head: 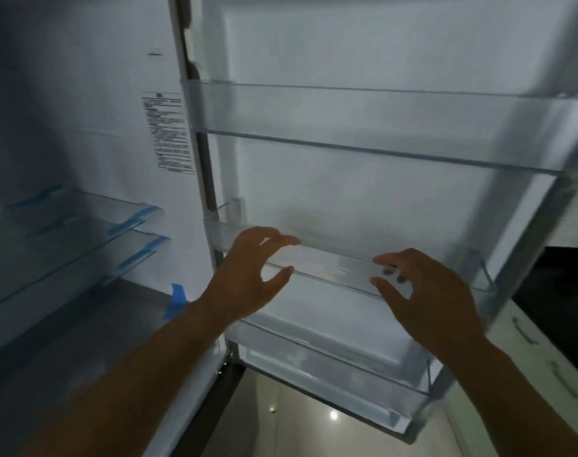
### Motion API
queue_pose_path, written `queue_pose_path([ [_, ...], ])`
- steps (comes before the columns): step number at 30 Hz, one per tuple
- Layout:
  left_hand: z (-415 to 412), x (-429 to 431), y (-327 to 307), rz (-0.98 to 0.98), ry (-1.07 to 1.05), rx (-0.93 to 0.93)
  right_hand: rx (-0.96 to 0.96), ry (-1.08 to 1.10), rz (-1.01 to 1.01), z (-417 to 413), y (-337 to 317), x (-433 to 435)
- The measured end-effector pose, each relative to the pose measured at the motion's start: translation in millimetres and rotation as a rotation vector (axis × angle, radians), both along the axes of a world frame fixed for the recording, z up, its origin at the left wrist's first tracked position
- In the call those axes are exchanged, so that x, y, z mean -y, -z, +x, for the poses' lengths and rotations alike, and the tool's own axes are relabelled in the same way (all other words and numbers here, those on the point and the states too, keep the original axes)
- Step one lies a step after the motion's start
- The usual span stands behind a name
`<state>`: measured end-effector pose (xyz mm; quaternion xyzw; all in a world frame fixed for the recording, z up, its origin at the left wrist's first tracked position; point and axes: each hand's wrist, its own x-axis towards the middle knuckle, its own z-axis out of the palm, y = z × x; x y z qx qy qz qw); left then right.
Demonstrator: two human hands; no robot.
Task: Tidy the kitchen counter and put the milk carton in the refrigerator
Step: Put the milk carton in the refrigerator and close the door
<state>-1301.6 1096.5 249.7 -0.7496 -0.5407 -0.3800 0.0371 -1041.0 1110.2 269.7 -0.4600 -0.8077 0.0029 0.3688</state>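
The refrigerator door [363, 192] stands open in front of me, its white inner face fitted with clear plastic bins. My left hand [248, 268] and my right hand [426, 291] hover at the front rail of the middle door bin [333, 268], fingers spread, thumbs below the rail and fingertips above it. Neither hand clearly grips the rail. Both hands hold nothing. No milk carton is in view.
An upper door bin [380, 127] and a lower door bin [340, 367] hold nothing. To the left, the fridge interior shows glass shelves [76, 222] with blue tape and a printed label [169, 133]. Pale cabinet fronts [544, 364] with handles and a dark counter sit at the right.
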Motion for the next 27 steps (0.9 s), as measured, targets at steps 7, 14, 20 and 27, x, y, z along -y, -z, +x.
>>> queue_pose_path([
  [7,9.7,12.8,9.4,0.004,-0.022,0.061,0.045,0.018,0.021,0.1,2.3,30.4],
  [14,-22.2,44.1,3.3,-0.096,0.029,0.003,0.039,0.088,-0.019,-9.3,2.4,94.7],
  [20,-27.8,84.9,-7.4,-0.1,-0.024,-0.085,-0.178,0.17,0.081,-12.1,7.0,159.8],
  [27,13.8,169.0,-2.2,-0.131,0.199,0.092,-0.195,0.038,0.1,-30.5,21.0,209.2],
])
